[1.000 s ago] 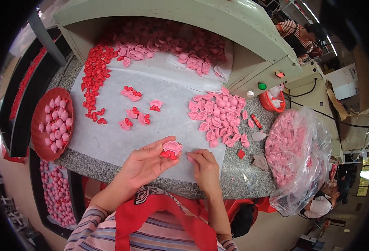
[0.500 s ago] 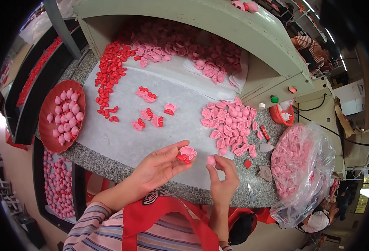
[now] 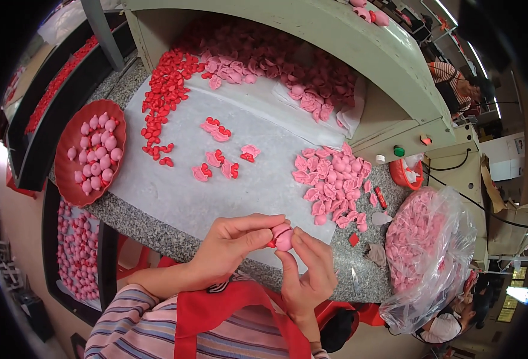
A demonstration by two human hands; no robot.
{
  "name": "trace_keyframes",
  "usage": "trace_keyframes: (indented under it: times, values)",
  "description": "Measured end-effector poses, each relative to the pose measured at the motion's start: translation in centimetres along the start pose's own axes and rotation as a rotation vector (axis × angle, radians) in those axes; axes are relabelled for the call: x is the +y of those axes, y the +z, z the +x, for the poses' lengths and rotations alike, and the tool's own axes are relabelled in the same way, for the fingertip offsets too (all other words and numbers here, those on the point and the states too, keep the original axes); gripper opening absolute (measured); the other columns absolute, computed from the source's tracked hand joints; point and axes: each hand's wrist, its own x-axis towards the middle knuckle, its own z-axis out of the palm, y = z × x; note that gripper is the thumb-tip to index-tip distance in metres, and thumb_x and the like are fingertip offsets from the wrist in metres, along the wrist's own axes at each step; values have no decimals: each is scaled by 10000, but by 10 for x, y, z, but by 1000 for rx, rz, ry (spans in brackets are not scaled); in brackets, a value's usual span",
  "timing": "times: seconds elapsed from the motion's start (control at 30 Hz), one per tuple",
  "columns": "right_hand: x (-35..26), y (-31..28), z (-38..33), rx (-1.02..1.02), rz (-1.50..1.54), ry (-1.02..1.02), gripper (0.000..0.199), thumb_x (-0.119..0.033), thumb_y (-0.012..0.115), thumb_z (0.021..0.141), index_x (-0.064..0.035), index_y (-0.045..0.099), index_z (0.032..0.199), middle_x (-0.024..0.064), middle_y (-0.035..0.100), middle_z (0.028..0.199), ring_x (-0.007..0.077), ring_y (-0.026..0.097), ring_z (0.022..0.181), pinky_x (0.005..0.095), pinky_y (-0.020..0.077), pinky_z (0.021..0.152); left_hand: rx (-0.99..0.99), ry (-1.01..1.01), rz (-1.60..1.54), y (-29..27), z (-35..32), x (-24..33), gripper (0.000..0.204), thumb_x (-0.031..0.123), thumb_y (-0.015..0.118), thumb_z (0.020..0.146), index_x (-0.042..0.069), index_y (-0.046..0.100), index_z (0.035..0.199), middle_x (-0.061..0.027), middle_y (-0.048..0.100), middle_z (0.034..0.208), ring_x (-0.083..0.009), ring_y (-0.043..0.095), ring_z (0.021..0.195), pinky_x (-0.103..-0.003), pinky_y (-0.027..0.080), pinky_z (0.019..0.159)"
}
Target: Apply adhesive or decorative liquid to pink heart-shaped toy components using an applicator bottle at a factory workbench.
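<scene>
Left hand (image 3: 231, 242) and right hand (image 3: 309, 272) together at the near edge of the bench (image 3: 156, 224), both pinching one pink piece (image 3: 283, 237) between fingertips, a bit of red showing at its left. Beyond, on white sheet (image 3: 174, 191), small pink-and-red pairs (image 3: 222, 170); right, loose pink heap (image 3: 330, 182); left, red tray (image 3: 66, 149) of pink pieces; far right, clear bag (image 3: 449, 239) of pink.
</scene>
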Motion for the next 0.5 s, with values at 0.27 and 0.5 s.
trace_keyframes:
  times: [0.27, 0.5]
  values:
    - [2, 0, -4, 17, 2, -4, 319, 48, 703, 640, 6, 622, 946, 147, 619, 950, 238, 588, 841, 297, 474, 722, -56, 74, 75, 0, 2, 0, 273, 17, 480, 865, -33, 535, 1127, -161, 529, 1151, -216, 512, 1066, -325, 423, 902]
    - [4, 1, -6, 51, -33, -33, 310, 43, 696, 657, 0, 617, 953, 138, 610, 942, 242, 585, 834, 301, 475, 714, -66, 113, 121, 1, 2, -2, 259, -3, 507, 846, -18, 564, 1098, -147, 533, 1138, -209, 517, 1051, -311, 420, 896]
